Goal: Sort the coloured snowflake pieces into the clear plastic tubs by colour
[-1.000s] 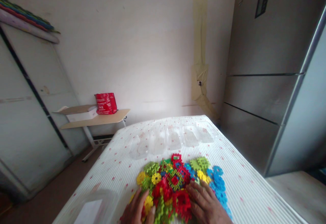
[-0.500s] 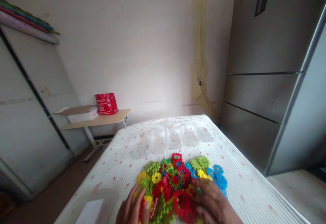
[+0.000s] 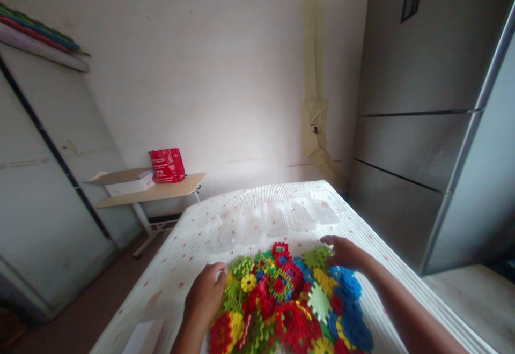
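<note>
A heap of flat plastic interlocking building pieces (image 3: 277,285) in red, green, yellow and blue lies on the near part of the table. My left hand (image 3: 206,289) curves around the heap's left edge beside a yellow flower-shaped piece (image 3: 248,282), its fingers loosely bent and holding nothing I can see. At the far right of the heap, my right hand (image 3: 345,252) has its fingers apart at the edge of light green square pieces (image 3: 317,257). Blue round pieces (image 3: 351,289) lie below the right forearm.
A row of clear plastic trays (image 3: 276,220) stands across the table behind the heap. Near the left front is another clear container (image 3: 161,316) with a white block (image 3: 142,337). A side table (image 3: 173,187) carries a red bag (image 3: 167,165); a grey refrigerator (image 3: 406,145) stands right.
Both hands have moved outward and away from me, the left to the heap's left edge and the right to its far right. More pieces show at the right, spread wider.
</note>
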Available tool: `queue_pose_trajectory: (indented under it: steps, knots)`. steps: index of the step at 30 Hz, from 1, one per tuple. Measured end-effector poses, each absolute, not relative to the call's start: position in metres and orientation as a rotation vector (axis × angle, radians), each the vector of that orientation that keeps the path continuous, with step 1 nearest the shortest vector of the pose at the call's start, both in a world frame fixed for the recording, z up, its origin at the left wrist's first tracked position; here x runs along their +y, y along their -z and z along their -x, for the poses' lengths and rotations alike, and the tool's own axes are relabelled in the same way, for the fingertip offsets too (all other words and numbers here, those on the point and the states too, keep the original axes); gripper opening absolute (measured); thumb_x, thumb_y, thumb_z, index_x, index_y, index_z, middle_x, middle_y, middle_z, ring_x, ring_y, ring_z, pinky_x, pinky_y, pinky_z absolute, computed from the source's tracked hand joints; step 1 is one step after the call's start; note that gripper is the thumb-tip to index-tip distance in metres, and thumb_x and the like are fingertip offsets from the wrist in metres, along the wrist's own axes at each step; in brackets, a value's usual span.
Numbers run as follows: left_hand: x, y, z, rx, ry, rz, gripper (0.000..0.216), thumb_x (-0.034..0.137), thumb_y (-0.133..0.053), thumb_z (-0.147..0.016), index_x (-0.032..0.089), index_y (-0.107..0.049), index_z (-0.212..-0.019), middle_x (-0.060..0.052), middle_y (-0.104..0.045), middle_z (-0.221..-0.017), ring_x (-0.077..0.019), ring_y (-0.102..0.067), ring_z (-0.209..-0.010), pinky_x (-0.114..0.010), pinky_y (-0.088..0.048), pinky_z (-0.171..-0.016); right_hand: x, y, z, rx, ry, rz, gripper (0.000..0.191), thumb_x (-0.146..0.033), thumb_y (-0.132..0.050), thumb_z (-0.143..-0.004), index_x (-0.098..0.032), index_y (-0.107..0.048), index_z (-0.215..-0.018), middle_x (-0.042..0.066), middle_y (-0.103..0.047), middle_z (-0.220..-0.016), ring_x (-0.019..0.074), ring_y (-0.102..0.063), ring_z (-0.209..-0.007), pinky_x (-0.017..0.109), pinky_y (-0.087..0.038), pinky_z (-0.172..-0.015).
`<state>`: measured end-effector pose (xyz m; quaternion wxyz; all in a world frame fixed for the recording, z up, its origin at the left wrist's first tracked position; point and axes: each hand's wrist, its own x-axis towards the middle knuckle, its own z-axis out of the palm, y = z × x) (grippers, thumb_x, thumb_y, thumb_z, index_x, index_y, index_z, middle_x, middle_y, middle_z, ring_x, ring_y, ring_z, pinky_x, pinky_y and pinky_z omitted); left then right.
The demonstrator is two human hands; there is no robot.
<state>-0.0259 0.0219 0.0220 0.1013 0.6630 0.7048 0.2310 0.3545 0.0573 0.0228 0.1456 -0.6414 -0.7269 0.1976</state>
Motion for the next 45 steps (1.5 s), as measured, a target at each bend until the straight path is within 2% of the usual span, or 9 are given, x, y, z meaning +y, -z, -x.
queue_pose_trajectory:
  steps: [3, 6, 11, 19, 26, 31, 37, 43, 45]
  knots:
    - [0.031, -0.015, 0.023, 2.099, -0.678, -1.924, 0.031, 0.025, -0.038, -0.082, 0.017, -0.063, -0.097, -0.008, -0.067, -0.104, -0.0184, -0.06, -0.1, -0.026, -0.042, -0.089, 0.07, -0.018, -0.353, -2.129, -0.607, 1.856, 0.061, -0.014, -0.072, -0.047, -0.023, -0.066, -0.107, 0.007, -0.067, -0.105, 0.0267, -0.061, -0.095, 0.032, -0.047, -0.082]
    - [0.034, 0.001, 0.021, 2.087, -0.762, -1.879, 0.033, 0.023, -0.04, -0.08, 0.014, -0.062, -0.103, -0.01, -0.066, -0.109, -0.0187, -0.058, -0.105, -0.027, -0.039, -0.094, 0.079, -0.01, -0.355, -2.112, -0.632, 1.852, 0.058, -0.015, -0.074, -0.043, -0.024, -0.069, -0.1, 0.006, -0.067, -0.101, 0.027, -0.061, -0.091, 0.033, -0.047, -0.079]
    - [0.032, 0.027, 0.023, 1.967, -0.869, -1.851, 0.036, 0.027, -0.041, -0.079, 0.015, -0.063, -0.104, -0.008, -0.067, -0.109, -0.0192, -0.059, -0.105, -0.03, -0.04, -0.095, 0.077, 0.001, -0.366, -2.007, -0.702, 1.755, 0.052, -0.017, -0.069, -0.051, -0.02, -0.065, -0.103, 0.007, -0.065, -0.1, 0.0238, -0.059, -0.089, 0.031, -0.045, -0.076]
    - [0.03, 0.033, 0.025, 1.886, -1.008, -1.779, 0.039, 0.037, -0.043, -0.074, 0.019, -0.066, -0.099, -0.007, -0.069, -0.103, -0.0221, -0.061, -0.1, -0.034, -0.044, -0.091, 0.069, 0.001, -0.382, -1.86, -0.975, 1.561, 0.043, -0.023, -0.063, -0.055, -0.017, -0.057, -0.097, 0.0, -0.061, -0.075, 0.0169, -0.057, -0.071, 0.027, -0.046, -0.062]
    - [0.031, 0.031, 0.026, 1.848, -1.029, -1.732, 0.041, 0.041, -0.043, -0.071, 0.018, -0.067, -0.097, -0.008, -0.069, -0.102, -0.0237, -0.061, -0.1, -0.037, -0.044, -0.093, 0.059, -0.011, -0.384, -1.579, -1.29, 1.318, 0.043, -0.035, -0.063, -0.057, -0.019, -0.056, -0.096, 0.002, -0.06, -0.09, 0.0175, -0.055, -0.077, 0.029, -0.043, -0.065]
    - [0.032, 0.035, 0.028, 1.853, -1.02, -1.754, 0.043, 0.042, -0.043, -0.071, 0.019, -0.066, -0.098, -0.008, -0.069, -0.104, -0.0234, -0.061, -0.101, -0.036, -0.043, -0.094, 0.062, -0.006, -0.387, -1.617, -1.13, 1.389, 0.037, -0.04, -0.064, -0.058, -0.019, -0.053, -0.087, 0.0, -0.055, -0.078, 0.0157, -0.051, -0.07, 0.028, -0.041, -0.06]
    - [0.035, 0.041, 0.033, 1.842, -1.028, -1.763, 0.041, 0.042, -0.044, -0.071, 0.02, -0.066, -0.097, -0.006, -0.069, -0.104, -0.0226, -0.061, -0.101, -0.034, -0.044, -0.093, 0.068, 0.003, -0.386, -1.718, -0.963, 1.513, 0.036, -0.03, -0.067, -0.056, -0.019, -0.05, -0.086, 0.0, -0.055, -0.08, 0.0139, -0.052, -0.068, 0.026, -0.042, -0.058]
    - [0.039, 0.048, 0.037, 1.83, -0.976, -1.756, 0.04, 0.044, -0.043, -0.074, 0.022, -0.065, -0.099, -0.005, -0.068, -0.107, -0.0222, -0.059, -0.105, -0.033, -0.043, -0.095, 0.067, 0.003, -0.372, -1.896, -0.836, 1.746, 0.064, -0.023, -0.075, -0.048, -0.02, -0.053, -0.109, 0.001, -0.06, -0.088, 0.0159, -0.055, -0.075, 0.027, -0.043, -0.065]
    - [0.041, 0.052, 0.039, 1.836, -0.982, -1.746, 0.04, 0.045, -0.043, -0.074, 0.022, -0.065, -0.099, -0.004, -0.068, -0.107, -0.0221, -0.06, -0.105, -0.033, -0.043, -0.095, 0.067, 0.002, -0.368, -1.948, -0.765, 1.803, 0.059, -0.028, -0.075, -0.052, -0.019, -0.057, -0.107, 0.004, -0.061, -0.092, 0.018, -0.055, -0.081, 0.028, -0.042, -0.069]
